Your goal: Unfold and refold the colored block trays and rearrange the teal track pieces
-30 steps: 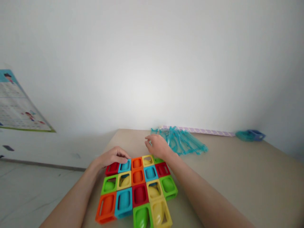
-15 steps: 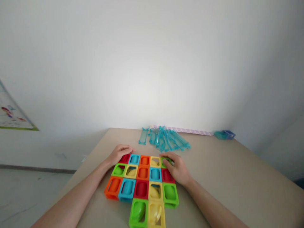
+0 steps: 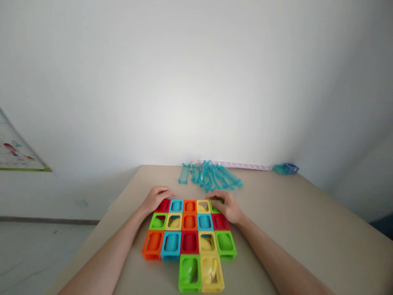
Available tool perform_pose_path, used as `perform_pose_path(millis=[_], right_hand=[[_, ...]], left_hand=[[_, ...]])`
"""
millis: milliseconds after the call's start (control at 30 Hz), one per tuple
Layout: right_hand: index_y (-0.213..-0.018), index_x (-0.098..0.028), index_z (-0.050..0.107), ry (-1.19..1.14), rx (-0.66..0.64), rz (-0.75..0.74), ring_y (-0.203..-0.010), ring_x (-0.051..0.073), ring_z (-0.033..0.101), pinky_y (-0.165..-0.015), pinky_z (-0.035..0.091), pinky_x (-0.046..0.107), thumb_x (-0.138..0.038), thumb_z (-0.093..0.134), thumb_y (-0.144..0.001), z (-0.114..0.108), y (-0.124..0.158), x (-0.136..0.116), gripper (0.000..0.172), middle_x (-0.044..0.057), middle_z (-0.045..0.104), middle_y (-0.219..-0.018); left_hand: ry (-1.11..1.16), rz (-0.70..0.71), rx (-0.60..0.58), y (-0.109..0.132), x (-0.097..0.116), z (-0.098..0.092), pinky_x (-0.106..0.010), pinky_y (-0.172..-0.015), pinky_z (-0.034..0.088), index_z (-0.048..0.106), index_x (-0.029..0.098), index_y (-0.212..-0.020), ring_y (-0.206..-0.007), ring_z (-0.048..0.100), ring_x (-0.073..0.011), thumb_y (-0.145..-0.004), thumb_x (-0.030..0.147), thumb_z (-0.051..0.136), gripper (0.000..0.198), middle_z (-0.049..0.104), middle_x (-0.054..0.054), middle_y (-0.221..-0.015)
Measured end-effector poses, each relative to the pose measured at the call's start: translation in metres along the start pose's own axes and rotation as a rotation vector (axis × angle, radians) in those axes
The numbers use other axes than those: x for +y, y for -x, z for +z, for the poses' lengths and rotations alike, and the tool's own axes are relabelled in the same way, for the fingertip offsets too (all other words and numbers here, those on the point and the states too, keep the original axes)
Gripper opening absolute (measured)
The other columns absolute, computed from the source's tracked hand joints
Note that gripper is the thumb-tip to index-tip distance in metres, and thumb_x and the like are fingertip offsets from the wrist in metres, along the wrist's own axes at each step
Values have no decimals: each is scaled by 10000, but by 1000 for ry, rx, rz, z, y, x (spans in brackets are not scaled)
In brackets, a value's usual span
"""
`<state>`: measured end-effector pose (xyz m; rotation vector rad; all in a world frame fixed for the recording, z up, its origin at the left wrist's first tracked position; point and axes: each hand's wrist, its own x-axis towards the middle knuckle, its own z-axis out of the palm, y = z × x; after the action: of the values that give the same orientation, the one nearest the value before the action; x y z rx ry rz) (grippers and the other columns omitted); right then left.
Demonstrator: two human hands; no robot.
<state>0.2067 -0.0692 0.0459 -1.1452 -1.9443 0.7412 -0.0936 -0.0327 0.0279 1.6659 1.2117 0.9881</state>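
Note:
Square plastic blocks with hollow frames lie on the table, packed together in rows of red, blue, orange, yellow and green. Two more, a green block (image 3: 189, 273) and a yellow block (image 3: 211, 273), stick out on the near side. My left hand (image 3: 157, 197) is curled around the far left corner, against the red block (image 3: 162, 205); its thumb is hidden. At the far right corner, my right hand (image 3: 227, 205) grips a green block (image 3: 217, 208), its thumb on top and its fingers along the far edge.
Behind the blocks lies a pile of clear teal plastic track pieces (image 3: 215, 176), with one separate teal piece (image 3: 184, 173) to its left. A purple-and-white strip (image 3: 242, 165) runs along the wall. A dark blue piece (image 3: 290, 168) sits at the back right of the table (image 3: 294, 229).
The joined blocks have turned a little, their near end swinging to the right. Both hands stay on the far corners. The view has shifted slightly.

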Motion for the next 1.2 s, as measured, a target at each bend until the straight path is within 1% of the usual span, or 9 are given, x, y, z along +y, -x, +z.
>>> perform_pose_path(millis=[167, 300, 367, 467, 567, 667, 867, 1067, 1200], right_hand=[[-895, -161, 718, 59, -25, -29, -787, 182, 635, -723, 498, 288, -134, 483, -735, -3, -1, -2, 286, 61, 701, -858], [-893, -165, 719, 150, -22, -62, -747, 182, 605, -732, 470, 301, -81, 479, -701, -6, -2, -9, 319, 56, 693, -839], [-928, -156, 715, 238, -10, -90, -786, 192, 600, -767, 458, 311, -81, 472, -721, -6, -2, -18, 327, 70, 688, -871], [-1029, -148, 694, 442, -13, -150, -948, 217, 588, -878, 425, 330, -177, 458, -836, -1, -4, -40, 306, 99, 671, -986], [-1050, -163, 686, 611, -160, -124, -1005, 232, 583, -904, 402, 337, -294, 451, -891, 13, -11, -60, 312, 108, 666, -1026], [-879, -159, 704, 674, -294, -40, -872, 230, 633, -772, 431, 305, -273, 500, -843, 31, -22, -68, 236, 109, 697, -891], [-809, -126, 669, 699, -230, 18, -816, 249, 641, -714, 419, 318, -200, 426, -865, 55, -29, -64, 260, 160, 689, -854], [-801, -130, 644, 699, -192, -23, -887, 228, 601, -796, 413, 306, -188, 398, -900, 54, -23, -63, 271, 133, 638, -861], [-767, -147, 621, 655, -147, -37, -902, 208, 573, -827, 409, 291, -193, 448, -887, 54, -25, -62, 216, 113, 599, -891]], left_hand=[[-157, 69, -61, 7, 17, -3, -262, -620, 397, 754, 142, -790, -666, 564, -180, -818, 410, 561, 332, 679, -43, -703], [-437, 336, 88, 16, 36, -1, -286, -767, 424, 729, 170, -753, -782, 580, -196, -865, 354, 526, 297, 651, -72, -780], [-525, 400, 114, 21, 45, 5, -296, -825, 426, 732, 177, -854, -851, 589, -206, -884, 337, 500, 284, 655, -84, -846], [-600, 370, -41, 26, 54, 19, -303, -867, 437, 712, 203, -1040, -932, 613, -214, -894, 334, 478, 305, 678, -85, -985], [-629, 279, -173, 26, 55, 28, -312, -852, 451, 718, 217, -1035, -932, 645, -219, -916, 322, 423, 335, 715, -73, -1003], [-519, 196, -133, 22, 49, 28, -319, -829, 460, 744, 202, -960, -919, 660, -230, -899, 337, 444, 334, 740, -72, -975], [132, -99, 46, 9, 27, 15, -315, -719, 492, 747, 123, -835, -733, 671, -217, -783, 364, 534, 326, 739, -85, -750], [159, -82, -191, 5, 19, 10, -313, -770, 490, 761, 120, -840, -820, 672, -229, -709, 328, 638, 275, 754, -85, -848], [83, -27, -240, 6, 21, 9, -309, -800, 481, 755, 134, -883, -859, 662, -223, -764, 328, 615, 267, 753, -69, -899]])
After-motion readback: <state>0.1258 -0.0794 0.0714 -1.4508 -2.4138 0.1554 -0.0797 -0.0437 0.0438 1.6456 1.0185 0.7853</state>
